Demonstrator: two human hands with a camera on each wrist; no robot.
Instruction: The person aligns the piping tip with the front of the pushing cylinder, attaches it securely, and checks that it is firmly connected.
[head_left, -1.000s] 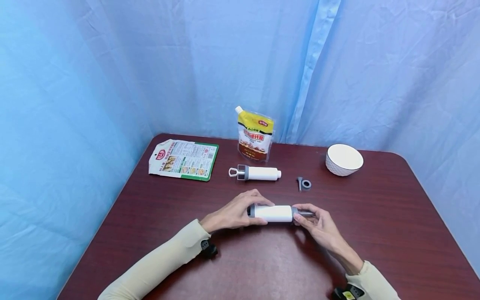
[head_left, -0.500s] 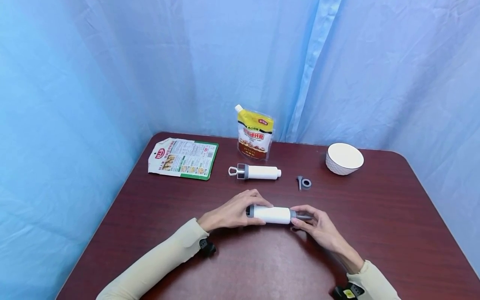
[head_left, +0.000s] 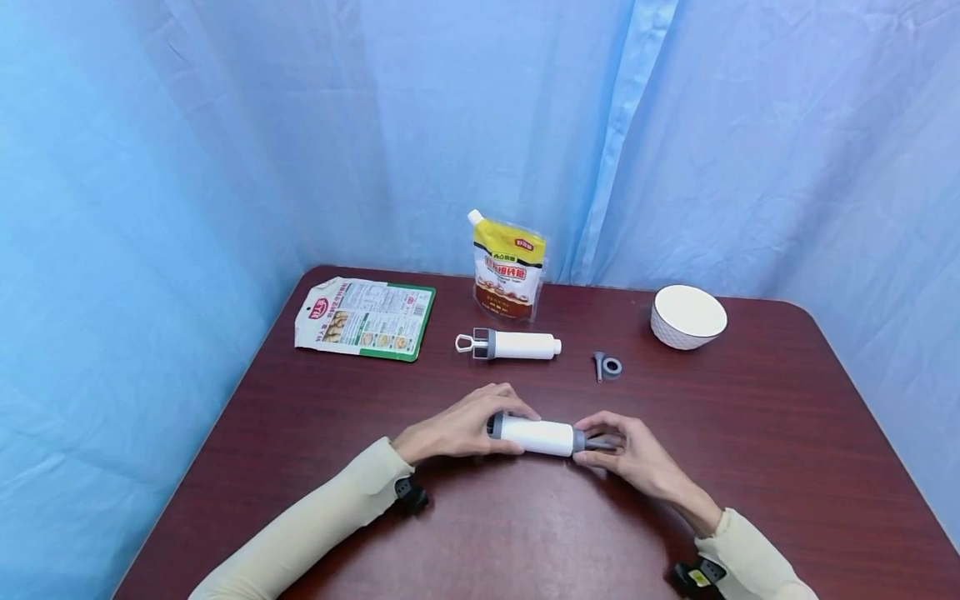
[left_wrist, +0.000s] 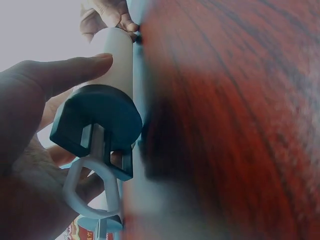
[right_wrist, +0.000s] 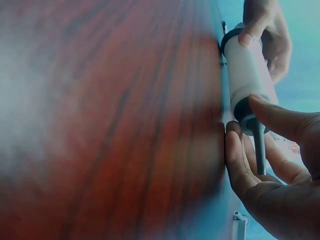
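A white icing syringe (head_left: 546, 437) with grey ends lies sideways between both hands, close over the table. My left hand (head_left: 468, 423) grips the handle end of its barrel, thumb on one side and fingers on the other. Behind that end a pale loop handle (left_wrist: 72, 187) shows in the left wrist view. My right hand (head_left: 633, 454) pinches the grey collar (right_wrist: 245, 110) at the other end, thumb on top. From the collar a slim grey nozzle (right_wrist: 260, 150) points out toward the right palm. The inside of the barrel is hidden.
Behind the hands lies a second icing syringe (head_left: 523, 345), with a loose grey nozzle (head_left: 599, 368) and a ring (head_left: 612, 377) to its right. Farther back are a spouted pouch (head_left: 510, 275), a flat green-and-white packet (head_left: 367, 318) and a white bowl (head_left: 688, 325). Blue curtains (head_left: 480, 125) surround the table.
The held syringe has shifted slightly left and its nozzle end has swung a little nearer the person. The right hand's fingers have moved along with the collar. Both hands keep hold.
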